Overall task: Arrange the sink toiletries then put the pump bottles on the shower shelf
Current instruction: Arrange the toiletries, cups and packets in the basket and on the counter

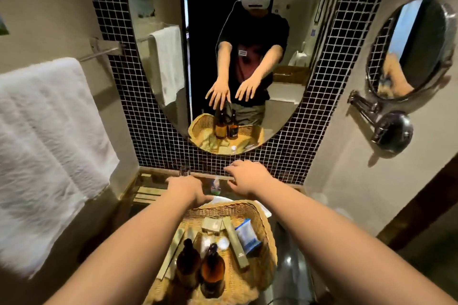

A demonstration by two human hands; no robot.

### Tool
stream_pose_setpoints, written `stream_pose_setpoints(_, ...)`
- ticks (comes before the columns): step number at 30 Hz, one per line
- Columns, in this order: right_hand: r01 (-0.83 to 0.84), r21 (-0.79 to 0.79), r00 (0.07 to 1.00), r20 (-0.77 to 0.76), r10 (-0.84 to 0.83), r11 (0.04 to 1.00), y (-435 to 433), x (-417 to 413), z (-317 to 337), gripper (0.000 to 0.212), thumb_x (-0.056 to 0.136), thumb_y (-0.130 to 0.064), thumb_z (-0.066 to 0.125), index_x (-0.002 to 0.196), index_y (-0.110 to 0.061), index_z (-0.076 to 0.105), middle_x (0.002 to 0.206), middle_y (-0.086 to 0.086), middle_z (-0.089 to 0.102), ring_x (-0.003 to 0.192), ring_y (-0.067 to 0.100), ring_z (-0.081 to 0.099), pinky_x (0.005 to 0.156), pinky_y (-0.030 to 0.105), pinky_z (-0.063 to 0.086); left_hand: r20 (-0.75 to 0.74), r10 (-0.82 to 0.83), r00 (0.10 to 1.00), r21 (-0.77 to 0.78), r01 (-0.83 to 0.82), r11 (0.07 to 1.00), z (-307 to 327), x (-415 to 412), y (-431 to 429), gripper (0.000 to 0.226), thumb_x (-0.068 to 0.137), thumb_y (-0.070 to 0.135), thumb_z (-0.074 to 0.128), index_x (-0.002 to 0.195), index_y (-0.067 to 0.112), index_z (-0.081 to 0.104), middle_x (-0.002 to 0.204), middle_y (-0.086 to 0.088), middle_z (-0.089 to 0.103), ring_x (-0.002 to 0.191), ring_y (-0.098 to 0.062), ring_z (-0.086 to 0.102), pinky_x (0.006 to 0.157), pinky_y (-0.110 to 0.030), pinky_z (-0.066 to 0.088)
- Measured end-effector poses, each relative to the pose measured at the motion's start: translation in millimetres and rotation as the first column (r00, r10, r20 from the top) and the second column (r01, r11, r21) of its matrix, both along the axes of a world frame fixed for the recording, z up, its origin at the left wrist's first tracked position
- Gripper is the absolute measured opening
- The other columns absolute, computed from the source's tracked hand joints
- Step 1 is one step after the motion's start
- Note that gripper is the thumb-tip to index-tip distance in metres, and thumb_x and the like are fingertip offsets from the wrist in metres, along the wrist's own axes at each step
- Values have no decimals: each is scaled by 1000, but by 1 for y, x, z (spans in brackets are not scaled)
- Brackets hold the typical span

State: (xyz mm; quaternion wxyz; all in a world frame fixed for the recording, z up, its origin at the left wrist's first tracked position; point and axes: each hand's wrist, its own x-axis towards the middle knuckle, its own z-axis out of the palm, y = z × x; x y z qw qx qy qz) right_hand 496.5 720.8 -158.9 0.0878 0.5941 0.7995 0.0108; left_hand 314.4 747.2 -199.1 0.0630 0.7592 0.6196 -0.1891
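A wicker basket [252, 208] sits on the sink counter below me. In its near part two amber pump bottles [188, 262] [212, 272] stand upright side by side. Behind them lie several flat olive toiletry boxes [234, 240], a blue-and-white packet [247, 235] and a small round cap. Both of my arms reach over the basket toward the wall. My left hand [188, 189] and my right hand [247, 178] hover beyond the basket's far rim, fingers spread, holding nothing. A small clear bottle [215, 184] stands between them.
An oval mirror [223, 57] on black mosaic tile faces me and reflects the basket and my hands. A white towel [47, 151] hangs on a rail at the left. A round chrome swivel mirror [409, 52] juts from the right wall. A wooden ledge [148, 178] runs under the tiles.
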Motion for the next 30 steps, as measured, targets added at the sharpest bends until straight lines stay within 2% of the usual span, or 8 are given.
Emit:
stream_pose_setpoints(3, -65, -25, 997, 26, 66, 998, 26, -6, -9, 49, 95, -45, 50, 140, -25, 50, 136, 5, 54, 121, 28, 56, 94, 46, 49, 0, -13, 1000, -57, 13, 998, -19, -1, 16, 74, 80, 79, 44, 133, 28, 56, 134, 0, 59, 122, -26, 55, 100, -53, 44)
stream_pose_setpoints(8, -84, -65, 996, -3, 84, 994, 58, -29, -42, 44, 95, -44, 47, 134, -26, 55, 126, 5, 58, 113, 29, 58, 90, 44, 50, -36, -45, 998, -122, 40, 992, -50, -12, 48, 73, 81, 74, 50, 142, 33, 48, 140, 0, 55, 127, -26, 52, 100, -51, 44)
stream_pose_setpoints(14, -46, -140, 998, -40, 41, 989, 82, -43, -85, 50, 94, -44, 46, 142, -30, 49, 137, 4, 56, 122, 28, 55, 94, 41, 49, -98, -231, 968, -173, 212, 962, -69, -14, 91, 71, 83, 68, 55, 144, 34, 44, 141, 1, 54, 127, -25, 53, 100, -51, 44)
stream_pose_setpoints(19, 39, -232, 999, 6, -39, 972, 90, -47, -120, 50, 94, -43, 48, 140, -24, 49, 135, 8, 57, 118, 31, 58, 91, 42, 51, -69, -467, 881, -205, 446, 871, -98, -6, 112, 61, 85, 64, 53, 140, 37, 49, 132, 3, 60, 121, -24, 57, 93, -44, 47)
stream_pose_setpoints(23, 90, -337, 994, -23, -104, 937, 81, -48, -153, 38, 92, -39, 51, 126, -26, 58, 126, 5, 61, 115, 29, 60, 91, 41, 49, -57, -579, 813, -325, 534, 781, -139, -1, 107, 53, 89, 66, 49, 125, 29, 59, 126, 0, 62, 119, -24, 57, 93, -42, 46)
stream_pose_setpoints(26, 102, -418, 992, -27, -124, 903, 73, -45, -185, 37, 90, -35, 55, 124, -20, 58, 122, 8, 61, 114, 31, 60, 90, 41, 50, -4, -629, 778, -404, 574, 712, -169, 3, 99, 46, 89, 62, 52, 120, 29, 61, 121, -2, 64, 113, -26, 59, 94, -42, 50)
stream_pose_setpoints(28, 117, -452, 991, 0, -131, 885, 68, -42, -209, 37, 89, -34, 60, 123, -20, 59, 121, 7, 61, 113, 31, 60, 89, 40, 49, 10, -657, 754, -411, 602, 685, -190, 4, 93, 44, 90, 60, 51, 119, 28, 61, 119, -4, 64, 106, -28, 61, 88, -42, 52)
stream_pose_setpoints(30, 125, -493, 990, 11, -138, 861, 63, -39, -229, 38, 89, -32, 60, 125, -20, 60, 122, 6, 60, 114, 30, 58, 85, 38, 47, 54, -661, 748, -369, 631, 683, -205, 6, 92, 41, 90, 54, 53, 120, 27, 60, 123, -7, 59, 101, -28, 62, 74, -37, 51)
